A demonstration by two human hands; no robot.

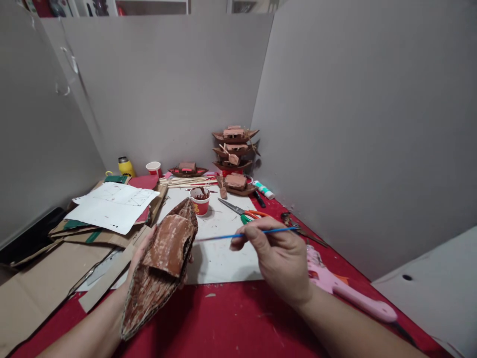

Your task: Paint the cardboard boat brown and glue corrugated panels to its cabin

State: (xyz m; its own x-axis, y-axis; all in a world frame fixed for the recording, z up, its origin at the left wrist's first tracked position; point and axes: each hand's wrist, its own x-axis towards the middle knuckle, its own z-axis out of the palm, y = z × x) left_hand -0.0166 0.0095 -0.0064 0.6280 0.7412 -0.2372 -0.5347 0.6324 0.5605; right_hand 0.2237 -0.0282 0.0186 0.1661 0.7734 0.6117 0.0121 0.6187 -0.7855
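A brown model boat point(170, 243) of corrugated cardboard, with a curved roof over its middle, is tilted up in my left hand point(139, 251). Most of that hand is hidden behind the hull; some fingertips show past its right edge. My right hand point(281, 258) pinches a thin blue paintbrush point(270, 230), its tip pointing left close to the boat's side. Whether the bristles touch the boat I cannot tell. Patchy brown paint covers the roof, with pale spots showing. Beyond the boat stands a paper cup point(201, 203) with dark brown paint inside its rim.
Finished-looking model boats point(235, 149) are stacked at the back. Scissors point(240, 211) lie open beyond my right hand, and a pink glue gun point(354, 296) rests at the right. Cardboard sheets point(55, 278) and drawn paper point(115, 204) fill the left. Grey partitions point(167, 89) enclose the red table.
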